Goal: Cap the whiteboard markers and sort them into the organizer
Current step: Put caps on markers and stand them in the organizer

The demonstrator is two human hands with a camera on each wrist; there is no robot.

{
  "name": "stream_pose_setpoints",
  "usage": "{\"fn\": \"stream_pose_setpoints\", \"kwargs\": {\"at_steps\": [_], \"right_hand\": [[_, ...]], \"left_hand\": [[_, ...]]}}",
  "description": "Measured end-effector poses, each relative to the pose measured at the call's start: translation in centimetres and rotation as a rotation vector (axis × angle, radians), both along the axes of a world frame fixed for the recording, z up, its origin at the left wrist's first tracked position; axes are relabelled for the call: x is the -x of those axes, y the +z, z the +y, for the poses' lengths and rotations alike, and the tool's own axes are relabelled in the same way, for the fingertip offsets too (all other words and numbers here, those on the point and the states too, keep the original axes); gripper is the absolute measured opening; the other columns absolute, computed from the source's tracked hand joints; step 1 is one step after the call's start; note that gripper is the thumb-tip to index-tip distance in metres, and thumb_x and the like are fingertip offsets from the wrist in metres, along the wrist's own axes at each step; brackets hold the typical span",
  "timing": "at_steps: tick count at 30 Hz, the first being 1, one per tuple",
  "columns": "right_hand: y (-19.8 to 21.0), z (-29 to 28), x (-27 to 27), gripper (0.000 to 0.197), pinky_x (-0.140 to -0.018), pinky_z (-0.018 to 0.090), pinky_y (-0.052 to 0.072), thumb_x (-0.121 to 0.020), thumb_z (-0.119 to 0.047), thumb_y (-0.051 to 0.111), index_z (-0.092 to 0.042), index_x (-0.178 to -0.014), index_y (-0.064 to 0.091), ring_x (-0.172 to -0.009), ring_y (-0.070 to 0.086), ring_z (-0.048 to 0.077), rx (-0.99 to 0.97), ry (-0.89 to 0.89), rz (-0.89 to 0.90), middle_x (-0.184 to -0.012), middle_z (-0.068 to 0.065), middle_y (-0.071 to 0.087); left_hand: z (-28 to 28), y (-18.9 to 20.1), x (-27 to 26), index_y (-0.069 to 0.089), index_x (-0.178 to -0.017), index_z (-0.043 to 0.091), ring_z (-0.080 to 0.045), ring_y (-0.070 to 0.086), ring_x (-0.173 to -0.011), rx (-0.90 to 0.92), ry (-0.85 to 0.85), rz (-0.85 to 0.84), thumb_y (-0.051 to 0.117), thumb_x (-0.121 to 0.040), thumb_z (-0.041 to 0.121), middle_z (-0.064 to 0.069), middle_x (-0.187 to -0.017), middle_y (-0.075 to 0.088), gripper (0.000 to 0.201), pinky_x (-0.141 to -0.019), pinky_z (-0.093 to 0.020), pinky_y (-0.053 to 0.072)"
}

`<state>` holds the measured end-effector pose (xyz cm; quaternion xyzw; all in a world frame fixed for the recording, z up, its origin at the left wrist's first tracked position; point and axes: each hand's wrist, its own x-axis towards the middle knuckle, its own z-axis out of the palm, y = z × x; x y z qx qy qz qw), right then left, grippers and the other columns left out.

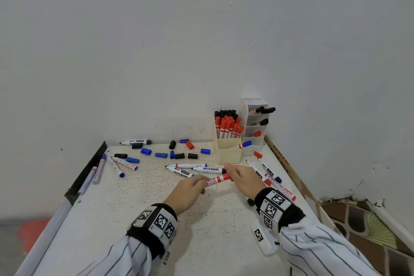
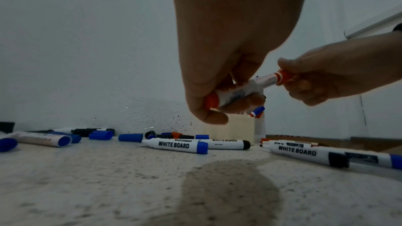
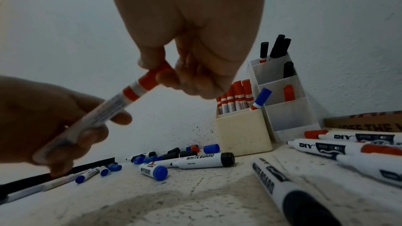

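Note:
A red whiteboard marker hangs above the table between both hands. My left hand grips its white barrel. My right hand pinches the red cap at the other end; the cap sits on the marker. The cream organizer stands at the back right, with several capped red and black markers in its rear part and one blue marker in its front cup. A white tiered holder beside it carries black markers and a red one.
Loose caps, blue, black and red, lie scattered at the back of the table. Uncapped markers lie mid-table, at the left and under my right wrist. The wall is close behind.

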<state>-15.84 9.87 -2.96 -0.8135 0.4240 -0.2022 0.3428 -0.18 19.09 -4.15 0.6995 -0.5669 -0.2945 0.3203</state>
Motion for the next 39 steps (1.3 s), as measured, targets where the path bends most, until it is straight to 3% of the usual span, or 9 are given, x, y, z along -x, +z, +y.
{"fn": "stream_pose_setpoints", "kwargs": {"at_steps": [5, 13, 16, 20, 24, 27, 32, 35, 39], "right_hand": [[0.4, 0.5, 0.0, 0.050, -0.052, 0.021, 0.027, -0.099, -0.037, 0.030, -0.018, -0.054, 0.035, -0.052, 0.034, 0.009, -0.023, -0.121, -0.034, -0.055, -0.003, 0.035], [0.4, 0.8, 0.7, 0.046, -0.046, 0.014, 0.028, -0.100, -0.022, 0.032, -0.018, -0.054, 0.033, -0.049, 0.029, 0.009, 0.029, -0.036, -0.191, -0.052, -0.004, 0.030], [0.4, 0.6, 1.2, 0.044, -0.048, 0.012, 0.030, -0.100, -0.021, 0.033, -0.019, -0.056, 0.034, -0.050, 0.030, 0.008, 0.046, 0.030, -0.190, -0.053, -0.004, 0.030], [0.6, 0.0, 0.7, 0.031, -0.055, 0.011, 0.035, -0.098, -0.029, 0.038, -0.019, -0.072, 0.049, -0.060, 0.045, 0.006, 0.098, 0.133, -0.083, -0.066, -0.006, 0.050], [1.4, -2.0, 1.5, 0.033, -0.060, 0.016, 0.034, -0.098, -0.037, 0.030, -0.013, -0.094, 0.053, -0.065, 0.046, 0.005, -0.001, 0.020, -0.102, -0.075, -0.006, 0.052], [0.9, -4.8, 4.1, 0.025, -0.062, 0.017, 0.038, -0.098, -0.029, 0.037, -0.013, -0.093, 0.055, -0.068, 0.048, 0.007, 0.019, -0.167, 0.062, -0.089, 0.002, 0.059], [-1.5, -7.3, 8.1, 0.018, -0.094, 0.027, 0.045, -0.089, -0.014, 0.052, -0.014, -0.107, 0.056, -0.095, 0.052, 0.015, -0.035, -0.373, 0.505, -0.105, 0.001, 0.053], [-2.6, -7.4, 8.4, 0.021, -0.097, 0.032, 0.046, -0.086, -0.009, 0.053, -0.017, -0.105, 0.056, -0.101, 0.053, 0.018, -0.048, -0.404, 0.559, -0.109, -0.001, 0.054], [-2.9, -8.1, 7.9, 0.024, -0.095, 0.028, 0.046, -0.088, -0.012, 0.054, -0.015, -0.112, 0.053, -0.105, 0.054, 0.019, -0.019, -0.381, 0.644, -0.115, 0.004, 0.055]], "left_hand": [[-0.4, 0.6, 1.5, 0.058, -0.102, 0.027, -0.008, 0.050, -0.066, 0.031, -0.058, -0.388, 0.036, -0.095, 0.049, 0.008, -0.075, 0.057, 0.031, -0.062, -0.024, 0.041], [-0.5, 1.6, 2.4, 0.043, -0.072, 0.020, -0.008, 0.022, -0.040, -0.285, -0.159, 0.314, 0.031, -0.097, 0.049, 0.007, -0.054, 0.033, 0.041, -0.038, -0.019, 0.020], [-0.8, 1.8, 2.1, 0.049, -0.079, 0.020, -0.007, 0.028, -0.041, -0.299, -0.192, 0.257, 0.033, -0.097, 0.047, 0.006, -0.058, 0.038, 0.036, -0.040, -0.019, 0.026], [-2.3, 2.5, 2.3, 0.048, -0.118, 0.027, -0.006, 0.056, -0.071, -0.177, -0.275, 0.051, 0.035, -0.100, 0.025, 0.009, -0.088, 0.056, 0.023, -0.060, -0.017, 0.044], [-4.7, 2.8, 1.9, 0.052, -0.121, 0.021, -0.010, 0.058, -0.093, 0.045, -0.082, -0.002, 0.050, -0.094, 0.018, 0.002, -0.113, 0.059, 0.027, -0.077, -0.019, 0.048], [-6.7, 3.4, 1.0, 0.055, -0.118, 0.017, -0.005, 0.056, -0.084, 0.226, 0.098, 0.067, 0.057, -0.090, 0.015, 0.001, -0.108, 0.059, 0.028, -0.058, -0.012, 0.046], [-10.4, 4.9, -0.2, 0.056, -0.116, 0.009, -0.007, 0.055, -0.084, 0.490, 0.380, 0.149, 0.058, -0.088, 0.006, 0.000, -0.105, 0.060, 0.028, -0.077, -0.017, 0.041], [-12.1, 5.3, -0.6, 0.053, -0.116, 0.009, -0.003, 0.056, -0.075, 0.573, 0.426, 0.164, 0.056, -0.088, -0.001, 0.001, -0.103, 0.056, 0.030, -0.070, -0.010, 0.041], [-14.3, 5.0, -1.1, 0.053, -0.108, 0.009, -0.014, 0.059, -0.084, 0.616, 0.377, 0.188, 0.056, -0.088, 0.000, -0.001, -0.100, 0.056, 0.022, -0.083, -0.026, 0.051]]}}
